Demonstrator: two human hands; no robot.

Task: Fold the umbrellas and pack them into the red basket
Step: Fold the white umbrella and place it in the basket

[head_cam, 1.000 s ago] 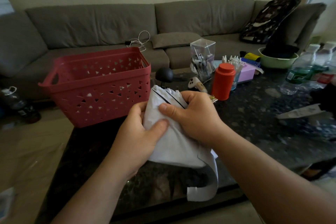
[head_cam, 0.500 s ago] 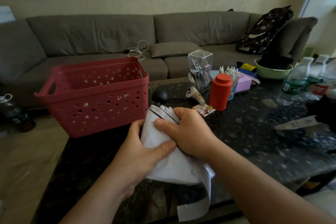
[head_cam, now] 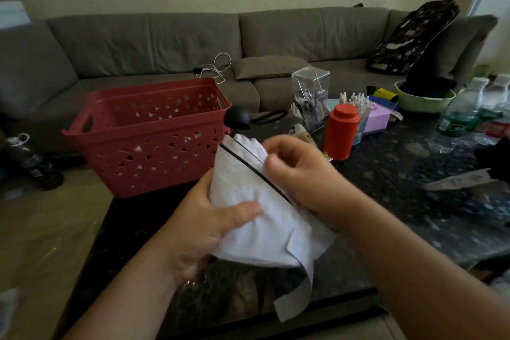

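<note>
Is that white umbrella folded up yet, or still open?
Folded, but not fastened. The white umbrella is bunched into a bundle between the left hand and the right hand, and its strap hangs loose.

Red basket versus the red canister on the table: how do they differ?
The red basket is wide, open-topped, with triangular holes in its walls; the red canister is narrow, upright, solid-walled and capped. The basket stands at the table's left corner, the canister among the clutter further right. Both are red and rest on the dark table.
</note>
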